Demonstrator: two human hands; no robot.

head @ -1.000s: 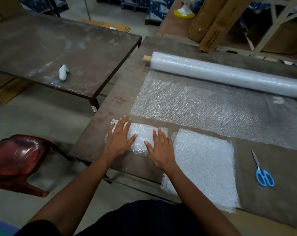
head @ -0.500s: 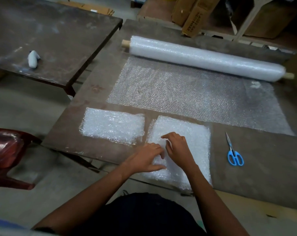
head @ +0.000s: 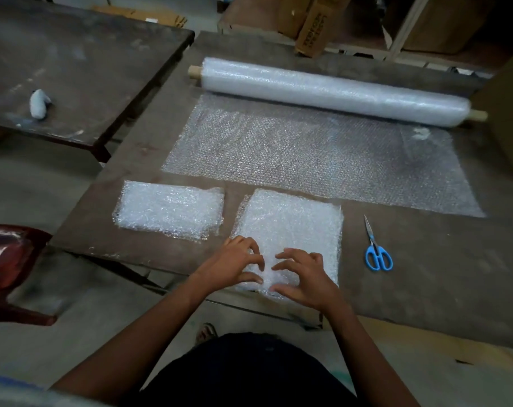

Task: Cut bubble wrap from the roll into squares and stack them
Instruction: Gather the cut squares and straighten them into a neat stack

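Partway through: a thick stack of cut squares (head: 290,230) at the near table edge, a smaller cut pile (head: 170,211) just left of it, a long unrolled sheet (head: 308,160) uncut below the roll (head: 331,89), scissors (head: 377,251) idle to the right. Left hand (head: 234,264) and right hand (head: 303,276) both on the stack's near edge, fingers curled, apparently pinching at the top layers, though hard to tell through the clear film. Against a second ago: off the smaller pile, flat palms gone, now over the square stack.
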